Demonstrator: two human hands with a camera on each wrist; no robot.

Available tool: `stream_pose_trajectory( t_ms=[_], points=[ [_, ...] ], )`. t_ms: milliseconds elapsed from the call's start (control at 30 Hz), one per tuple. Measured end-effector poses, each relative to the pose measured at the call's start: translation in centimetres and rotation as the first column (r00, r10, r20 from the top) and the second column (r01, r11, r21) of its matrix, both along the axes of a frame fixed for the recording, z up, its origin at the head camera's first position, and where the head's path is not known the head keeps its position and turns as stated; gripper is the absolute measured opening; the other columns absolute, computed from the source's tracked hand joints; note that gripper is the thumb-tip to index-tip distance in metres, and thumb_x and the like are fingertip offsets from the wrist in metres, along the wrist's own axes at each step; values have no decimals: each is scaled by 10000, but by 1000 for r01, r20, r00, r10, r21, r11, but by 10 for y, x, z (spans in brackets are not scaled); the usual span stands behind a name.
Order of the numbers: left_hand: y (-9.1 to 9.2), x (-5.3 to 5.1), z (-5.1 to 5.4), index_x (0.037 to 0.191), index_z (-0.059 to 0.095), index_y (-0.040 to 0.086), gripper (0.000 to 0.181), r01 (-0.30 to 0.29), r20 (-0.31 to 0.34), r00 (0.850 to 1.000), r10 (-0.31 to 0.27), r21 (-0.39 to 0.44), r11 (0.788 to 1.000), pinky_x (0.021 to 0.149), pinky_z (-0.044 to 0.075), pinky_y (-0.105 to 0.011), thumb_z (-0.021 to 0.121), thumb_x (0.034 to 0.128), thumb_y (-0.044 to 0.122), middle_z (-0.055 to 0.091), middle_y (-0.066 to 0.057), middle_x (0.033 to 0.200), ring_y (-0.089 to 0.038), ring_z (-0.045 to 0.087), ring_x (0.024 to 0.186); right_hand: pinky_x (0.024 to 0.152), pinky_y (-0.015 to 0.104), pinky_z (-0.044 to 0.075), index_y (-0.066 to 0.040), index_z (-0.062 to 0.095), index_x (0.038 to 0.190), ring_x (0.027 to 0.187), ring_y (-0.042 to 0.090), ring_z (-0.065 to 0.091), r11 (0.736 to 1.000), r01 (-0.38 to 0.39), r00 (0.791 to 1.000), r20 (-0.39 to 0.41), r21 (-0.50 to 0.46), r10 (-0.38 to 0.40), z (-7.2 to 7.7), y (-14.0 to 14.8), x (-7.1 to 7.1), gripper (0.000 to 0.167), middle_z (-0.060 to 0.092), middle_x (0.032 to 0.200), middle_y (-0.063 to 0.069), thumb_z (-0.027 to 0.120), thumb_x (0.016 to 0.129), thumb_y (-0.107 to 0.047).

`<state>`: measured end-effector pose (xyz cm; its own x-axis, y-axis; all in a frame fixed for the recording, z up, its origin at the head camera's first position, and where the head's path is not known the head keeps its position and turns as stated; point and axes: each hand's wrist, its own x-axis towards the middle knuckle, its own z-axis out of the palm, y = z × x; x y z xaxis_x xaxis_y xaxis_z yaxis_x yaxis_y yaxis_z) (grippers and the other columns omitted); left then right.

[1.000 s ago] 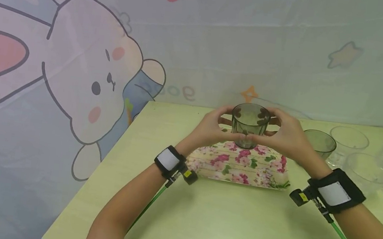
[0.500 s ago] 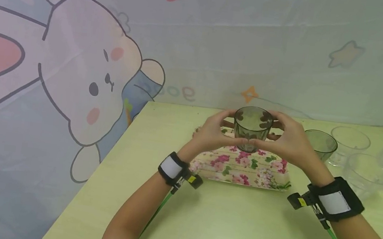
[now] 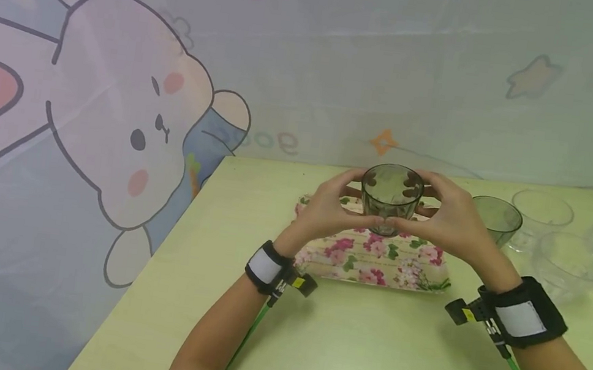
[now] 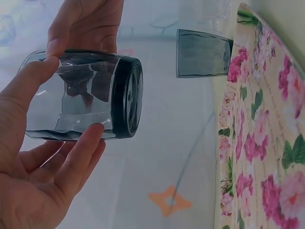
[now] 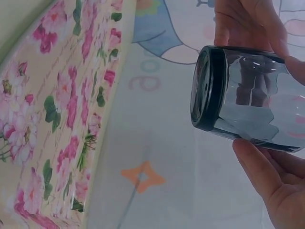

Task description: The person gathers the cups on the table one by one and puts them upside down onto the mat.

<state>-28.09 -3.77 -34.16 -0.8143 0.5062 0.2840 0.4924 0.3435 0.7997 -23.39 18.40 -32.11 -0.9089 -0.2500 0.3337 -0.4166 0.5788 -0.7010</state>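
Note:
A smoky grey-green drinking glass [image 3: 391, 192] is held upright in the air over the floral tray [image 3: 365, 261]. My left hand [image 3: 323, 210] grips its left side and my right hand [image 3: 450, 219] its right side, thumbs meeting at the front and fingers curled round behind. In the left wrist view the glass [image 4: 86, 98] shows its thick dark base, well apart from the tray [image 4: 267, 124]. The right wrist view shows the glass [image 5: 248, 98] between both hands. A second smoky glass [image 3: 496, 219] stands to the right of the tray, just beyond my right hand.
Several clear glasses [image 3: 573, 262] stand grouped at the right side of the pale yellow table [image 3: 365, 348]. Behind the table hangs a printed cloth [image 3: 345, 61] with a cartoon rabbit. A camera strap [image 3: 266, 268] sits on each wrist.
Both hands have shifted slightly right and lower in the head view with the glass between them, mostly in the first half second. Their hold is the same. The head view has turned a little.

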Motion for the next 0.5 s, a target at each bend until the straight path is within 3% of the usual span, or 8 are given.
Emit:
stream_pose_trajectory(
  t_ms=[333,500],
  points=[
    [1,5,-1,1423,416,232,758,23,-19,1000,-23,26,999,753,590,-181,806,774,237,474,-23,1405,-252,595,1180,900,475,562,-65,407,1423,1177,377,561,1000,13,1000,6,15,-13,2,1,5,830,495,1365,154,830,741,-278],
    [2,7,-2,1411,427,241,744,25,1,1000,-25,16,1000,750,590,-179,807,772,255,477,-10,1404,-243,590,1186,894,473,564,-69,420,1415,1152,385,577,1000,10,1000,7,-10,-10,0,2,9,820,503,1354,152,836,735,-261]
  ],
)
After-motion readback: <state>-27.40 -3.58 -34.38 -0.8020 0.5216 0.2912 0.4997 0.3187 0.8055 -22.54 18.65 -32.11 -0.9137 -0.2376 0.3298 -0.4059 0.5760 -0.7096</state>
